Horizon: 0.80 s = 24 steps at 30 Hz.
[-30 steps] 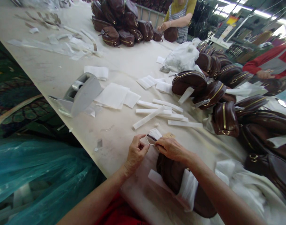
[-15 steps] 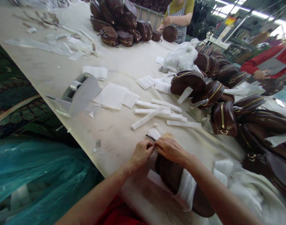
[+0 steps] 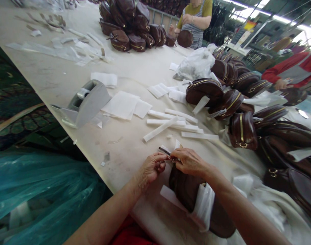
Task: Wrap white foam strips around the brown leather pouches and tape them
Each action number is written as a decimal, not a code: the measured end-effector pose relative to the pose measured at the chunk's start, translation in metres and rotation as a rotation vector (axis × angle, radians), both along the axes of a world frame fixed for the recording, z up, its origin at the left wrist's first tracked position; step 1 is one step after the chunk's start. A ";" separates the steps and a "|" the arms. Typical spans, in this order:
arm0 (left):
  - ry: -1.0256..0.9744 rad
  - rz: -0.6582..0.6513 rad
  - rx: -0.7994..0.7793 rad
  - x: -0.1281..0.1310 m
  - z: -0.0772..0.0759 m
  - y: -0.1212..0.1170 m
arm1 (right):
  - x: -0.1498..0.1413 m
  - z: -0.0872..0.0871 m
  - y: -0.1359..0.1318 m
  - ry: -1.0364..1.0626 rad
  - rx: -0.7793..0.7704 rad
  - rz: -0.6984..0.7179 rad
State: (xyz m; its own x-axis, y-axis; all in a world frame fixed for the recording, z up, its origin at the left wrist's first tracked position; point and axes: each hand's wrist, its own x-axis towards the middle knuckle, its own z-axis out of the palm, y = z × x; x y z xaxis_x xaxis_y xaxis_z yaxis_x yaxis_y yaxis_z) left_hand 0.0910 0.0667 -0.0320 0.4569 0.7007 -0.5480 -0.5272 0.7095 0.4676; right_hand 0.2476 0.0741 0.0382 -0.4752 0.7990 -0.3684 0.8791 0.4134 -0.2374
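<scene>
Two bare hands meet at their fingertips: the right hand is closed on a narrow dark strip, while the left hand pinches thumb and forefinger together at the same spot. Whether anything lies within that left pinch is too small to tell. The strip looks thin and light, bendable but with some body, so it probably calls for a fine pinch near its end rather than a whole-hand grasp. A small white tag shows just beyond the right fingers.

Beneath the right hand and forearm, a brown bag lies on the pale tabletop. It should be light for its bulk, soft-sided and a little slick; I judge the rounded body the safer hold, since the white wrap around it could slide or tear. The bag is dark, smooth and faintly glossy, partly hidden by wrap and arm. A flat white strip sticks out beside it toward the left forearm.

Farther out lie loose white strips, then a grey tape dispenser, with more brown bags heaped on the right, their zips gold.
</scene>
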 end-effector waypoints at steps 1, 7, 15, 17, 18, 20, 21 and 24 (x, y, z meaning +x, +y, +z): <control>-0.018 0.009 -0.001 0.000 0.000 0.000 | -0.001 0.001 0.002 -0.020 -0.002 -0.001; -0.094 0.049 0.032 0.000 -0.005 -0.001 | -0.003 0.004 0.015 -0.139 0.034 0.128; -0.162 -0.005 0.053 -0.007 -0.009 -0.004 | 0.004 0.005 0.017 -0.185 0.152 0.161; -0.171 -0.008 0.055 -0.008 -0.009 -0.004 | 0.006 0.004 0.016 -0.168 0.103 0.105; -0.176 -0.009 0.057 -0.009 -0.009 -0.004 | 0.007 0.004 0.016 -0.148 0.082 0.064; -0.185 -0.015 0.063 -0.010 -0.010 -0.005 | 0.009 0.004 0.016 -0.102 0.042 -0.025; -0.189 -0.019 0.067 -0.010 -0.011 -0.005 | 0.010 0.005 0.016 -0.089 0.022 -0.070; -0.200 -0.025 0.081 -0.012 -0.013 -0.006 | 0.013 0.008 0.016 -0.098 -0.047 -0.147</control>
State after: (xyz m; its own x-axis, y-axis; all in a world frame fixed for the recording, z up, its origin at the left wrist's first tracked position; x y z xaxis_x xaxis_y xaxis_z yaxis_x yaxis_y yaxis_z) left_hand 0.0794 0.0607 -0.0453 0.5685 0.7259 -0.3870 -0.5981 0.6878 0.4114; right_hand 0.2606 0.0903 0.0466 -0.3150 0.8380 -0.4455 0.9489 0.2695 -0.1640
